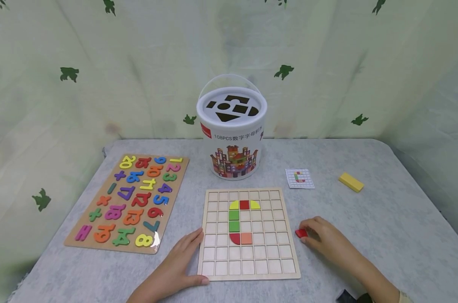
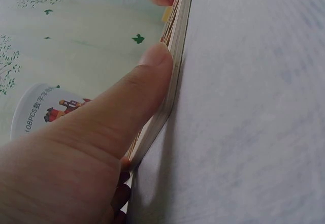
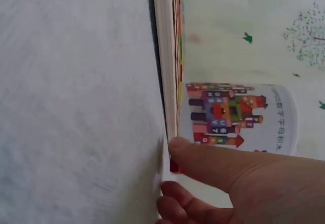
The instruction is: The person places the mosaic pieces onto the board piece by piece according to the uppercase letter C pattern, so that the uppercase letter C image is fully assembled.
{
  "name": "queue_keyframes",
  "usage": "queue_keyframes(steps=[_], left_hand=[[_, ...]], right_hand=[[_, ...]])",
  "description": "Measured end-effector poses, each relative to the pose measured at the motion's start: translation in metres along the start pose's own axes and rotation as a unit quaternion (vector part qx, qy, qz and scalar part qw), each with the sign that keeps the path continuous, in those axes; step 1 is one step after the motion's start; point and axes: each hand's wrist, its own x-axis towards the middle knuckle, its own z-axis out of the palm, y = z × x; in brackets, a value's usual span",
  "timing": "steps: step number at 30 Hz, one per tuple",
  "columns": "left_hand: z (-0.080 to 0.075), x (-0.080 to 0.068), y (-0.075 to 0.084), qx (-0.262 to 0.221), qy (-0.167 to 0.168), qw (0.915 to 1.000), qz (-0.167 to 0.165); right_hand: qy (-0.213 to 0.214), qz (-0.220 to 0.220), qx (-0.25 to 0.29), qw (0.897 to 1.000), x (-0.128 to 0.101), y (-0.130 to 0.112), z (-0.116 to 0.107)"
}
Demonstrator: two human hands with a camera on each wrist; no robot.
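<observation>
A wooden grid board (image 1: 274, 264) lies flat on the table with several coloured pieces set in its squares. Yellow rounded pieces flank a red square (image 1: 244, 205) in the upper row. Below the left one are two green squares (image 1: 234, 221), then a red rounded piece (image 1: 234, 239) beside an orange square (image 1: 246, 238). My left hand (image 1: 176, 263) rests at the board's lower left corner, fingers along the left side, thumb (image 2: 155, 64) against the front edge. Right of the board, my right hand (image 1: 327, 240) pinches a small red block (image 1: 301, 233) close over the table, its shape partly hidden by fingers.
A white lidded bucket (image 1: 232, 130) with shape holes stands behind the board. On the left lies a number puzzle board (image 1: 111, 191). At the back right are a small pattern card (image 1: 306, 184) and a yellow block (image 1: 351, 182). Something black (image 1: 345, 297) is by the right forearm.
</observation>
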Motion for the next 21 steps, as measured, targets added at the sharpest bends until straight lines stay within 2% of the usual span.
queue_keyframes(steps=[4,10,15,21], left_hand=[[0.000,0.000,0.001,-0.002,0.001,1.0000,0.000],[0.000,0.000,0.000,0.000,0.005,1.0000,0.001],[0.001,0.000,-0.001,-0.002,0.005,1.0000,0.002],[0.001,0.000,-0.001,-0.003,0.005,1.0000,0.003]], right_hand=[[-0.020,-0.015,0.033,0.999,0.004,-0.008,-0.004],[-0.065,-0.072,0.073,0.993,0.016,-0.031,-0.002],[-0.105,-0.110,0.062,0.987,0.029,-0.048,0.010],[-0.134,-0.148,0.052,0.978,0.042,-0.054,0.024]])
